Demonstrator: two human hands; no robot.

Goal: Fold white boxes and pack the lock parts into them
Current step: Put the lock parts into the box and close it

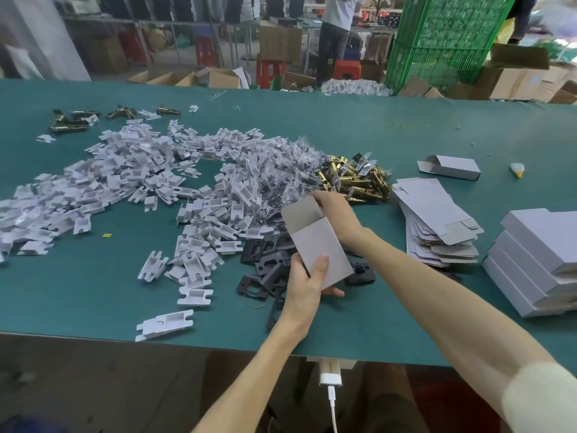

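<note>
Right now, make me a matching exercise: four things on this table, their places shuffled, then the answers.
1. white cardboard box with open flap
2. pile of brass-coloured metal latches
3. stack of closed white cardboard boxes
4. black metal plates

A. just beyond the right hand
B. at the green table's near right
C. held by the left hand and right hand
D. on the table under the held box

Pairs: 1-C, 2-A, 3-B, 4-D.
</note>
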